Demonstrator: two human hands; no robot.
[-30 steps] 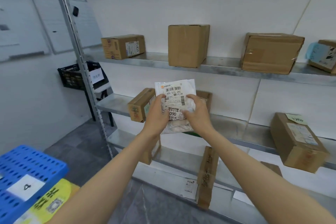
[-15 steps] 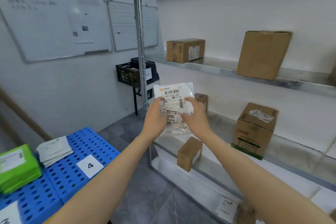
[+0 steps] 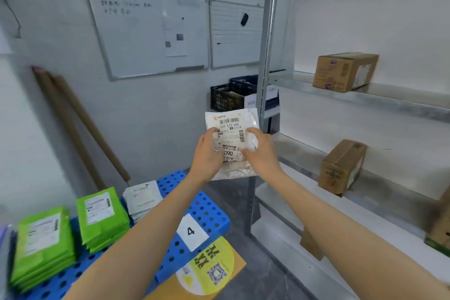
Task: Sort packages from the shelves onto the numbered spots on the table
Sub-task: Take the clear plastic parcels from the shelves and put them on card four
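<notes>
A clear plastic mailer bag (image 3: pixel 231 129) with a white barcode label reading 090 is held upright in front of me. My left hand (image 3: pixel 207 153) grips its left edge and my right hand (image 3: pixel 261 153) grips its right edge. Below lies the blue perforated table (image 3: pixel 207 212) with a white card marked 4 (image 3: pixel 192 231). On the table sit two stacks of green packages (image 3: pixel 102 217) (image 3: pixel 41 243) and a stack of white mailers (image 3: pixel 142 198). Cardboard boxes (image 3: pixel 344 72) (image 3: pixel 342 167) stand on the metal shelves (image 3: pixel 389 102) at the right.
A yellow-labelled cardboard box (image 3: pixel 207 273) sits under the table's near corner. Black and blue crates (image 3: pixel 231 96) stand behind the shelf post (image 3: pixel 266 56). Whiteboards (image 3: pixel 146 29) hang on the wall, and long cardboard tubes (image 3: pixel 80 126) lean in the left corner.
My view has swung left from the shelves toward the blue table. Both hands keep the same hold on the bag. The green package stacks and the 4 card have come further into view.
</notes>
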